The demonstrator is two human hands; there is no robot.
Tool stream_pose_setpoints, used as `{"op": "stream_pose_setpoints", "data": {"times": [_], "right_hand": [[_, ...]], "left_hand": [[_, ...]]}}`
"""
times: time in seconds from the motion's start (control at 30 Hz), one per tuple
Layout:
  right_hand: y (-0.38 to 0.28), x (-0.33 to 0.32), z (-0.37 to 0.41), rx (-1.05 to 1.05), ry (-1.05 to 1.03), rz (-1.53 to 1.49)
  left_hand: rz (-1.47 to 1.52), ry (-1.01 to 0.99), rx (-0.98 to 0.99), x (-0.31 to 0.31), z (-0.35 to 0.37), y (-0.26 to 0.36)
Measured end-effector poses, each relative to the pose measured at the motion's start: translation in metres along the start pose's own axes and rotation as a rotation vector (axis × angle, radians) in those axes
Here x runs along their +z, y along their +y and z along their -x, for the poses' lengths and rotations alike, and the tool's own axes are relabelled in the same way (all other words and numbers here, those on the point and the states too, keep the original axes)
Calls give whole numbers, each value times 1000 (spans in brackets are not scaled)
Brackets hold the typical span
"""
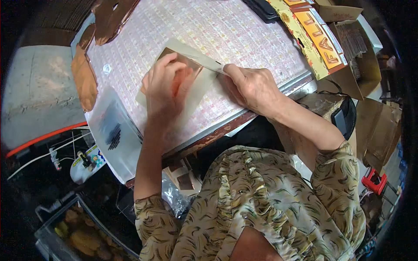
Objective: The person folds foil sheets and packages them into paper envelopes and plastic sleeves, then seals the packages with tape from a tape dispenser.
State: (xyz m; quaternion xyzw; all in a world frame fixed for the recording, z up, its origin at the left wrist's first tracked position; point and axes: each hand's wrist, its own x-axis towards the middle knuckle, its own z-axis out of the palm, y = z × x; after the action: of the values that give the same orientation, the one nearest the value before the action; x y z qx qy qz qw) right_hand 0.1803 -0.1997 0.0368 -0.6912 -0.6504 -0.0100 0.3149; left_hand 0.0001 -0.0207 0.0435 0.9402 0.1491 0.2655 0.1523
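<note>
My left hand [163,89] lies flat with spread fingers on a cream paper sheet [198,93], pressing it down over a copper foil square [185,61] that shows at the sheet's top. My right hand [250,87] pinches the upper right edge of the sheet, near a thin white strip [209,64]. Both rest on a large printed sheet with rows of pale pink and gold labels [226,30] covering the table.
Crumpled copper foil scraps [85,78] lie along the table's left edge. A clear plastic bag [115,135] hangs off the near corner. Orange lettered cards [320,37] and a cardboard box [357,56] sit at the right. A bin [82,237] stands on the floor.
</note>
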Motion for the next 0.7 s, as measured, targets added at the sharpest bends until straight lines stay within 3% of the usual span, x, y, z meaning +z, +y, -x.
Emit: {"op": "stream_pose_setpoints", "data": {"times": [0.7], "right_hand": [[13, 8, -22, 12, -47, -100]], "left_hand": [[213, -48, -56, 12, 6, -22]]}}
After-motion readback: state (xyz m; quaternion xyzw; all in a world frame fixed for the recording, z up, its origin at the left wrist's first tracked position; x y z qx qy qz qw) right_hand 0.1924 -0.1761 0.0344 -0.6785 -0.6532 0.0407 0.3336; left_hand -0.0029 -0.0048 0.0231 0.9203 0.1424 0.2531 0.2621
